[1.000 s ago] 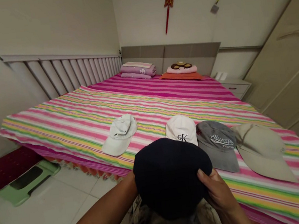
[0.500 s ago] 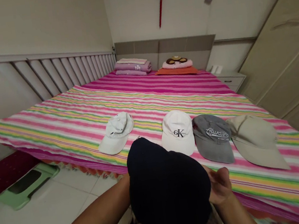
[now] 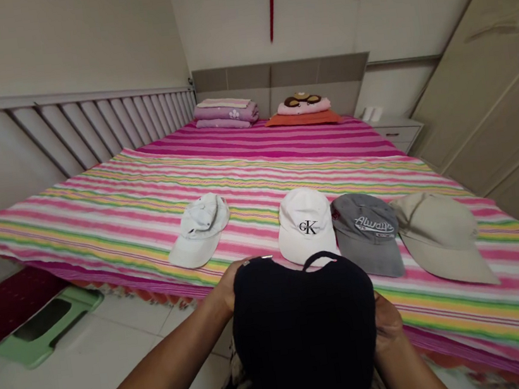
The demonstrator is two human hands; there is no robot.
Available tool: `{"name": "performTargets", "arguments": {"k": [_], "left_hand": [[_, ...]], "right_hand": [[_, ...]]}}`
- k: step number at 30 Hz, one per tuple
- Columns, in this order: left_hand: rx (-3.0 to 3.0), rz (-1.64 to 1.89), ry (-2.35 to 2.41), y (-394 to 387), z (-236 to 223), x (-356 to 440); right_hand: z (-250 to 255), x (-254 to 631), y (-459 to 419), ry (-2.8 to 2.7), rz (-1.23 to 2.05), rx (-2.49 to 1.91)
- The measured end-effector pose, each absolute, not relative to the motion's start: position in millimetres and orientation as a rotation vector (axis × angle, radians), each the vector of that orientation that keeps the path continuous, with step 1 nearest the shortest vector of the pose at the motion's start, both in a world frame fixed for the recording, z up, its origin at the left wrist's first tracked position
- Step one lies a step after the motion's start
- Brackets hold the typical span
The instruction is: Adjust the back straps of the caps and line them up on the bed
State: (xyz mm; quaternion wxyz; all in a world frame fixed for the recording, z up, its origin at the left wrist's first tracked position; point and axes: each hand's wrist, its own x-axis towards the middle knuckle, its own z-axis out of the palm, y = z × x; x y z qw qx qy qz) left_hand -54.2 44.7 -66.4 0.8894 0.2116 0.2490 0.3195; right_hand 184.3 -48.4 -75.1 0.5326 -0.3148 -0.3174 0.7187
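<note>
A black baseball cap (image 3: 306, 329) is held between my two hands, close to my body and in front of the bed's near edge. Its back strap shows as a thin loop at the top. My left hand (image 3: 233, 282) grips the cap's left edge, fingers partly hidden behind it. On the opposite edge, my right hand (image 3: 387, 321) is closed on the cap, its fingertips out of sight. Beyond it on the bed lie a white cap with black letters (image 3: 306, 226), a grey cap with white lettering (image 3: 367, 234), a beige cap (image 3: 442, 237) and a pale, crumpled-looking cap (image 3: 201, 227).
A striped sheet (image 3: 112, 207) covers the bed. Folded purple bedding (image 3: 227, 114) and a pink pillow stack (image 3: 304, 107) lie by the headboard (image 3: 292, 75). A green stool (image 3: 51, 324) stands on the floor at left, and a nightstand (image 3: 399, 134) at right.
The black cap has turned in my hands, so its strap loop now shows at the top. My right hand's fingers, raised before, have closed around its edge.
</note>
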Motion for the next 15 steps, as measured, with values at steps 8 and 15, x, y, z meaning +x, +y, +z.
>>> {"name": "performTargets", "arguments": {"k": [8, 15], "left_hand": [[0.647, 0.807, 0.468, 37, -41, -58], [0.869, 0.685, 0.541, 30, -23, -50]], "right_hand": [[-91, 190, -58, -0.78, 1.655, -0.832], [-66, 184, -63, -0.858, 1.67, -0.759]]}}
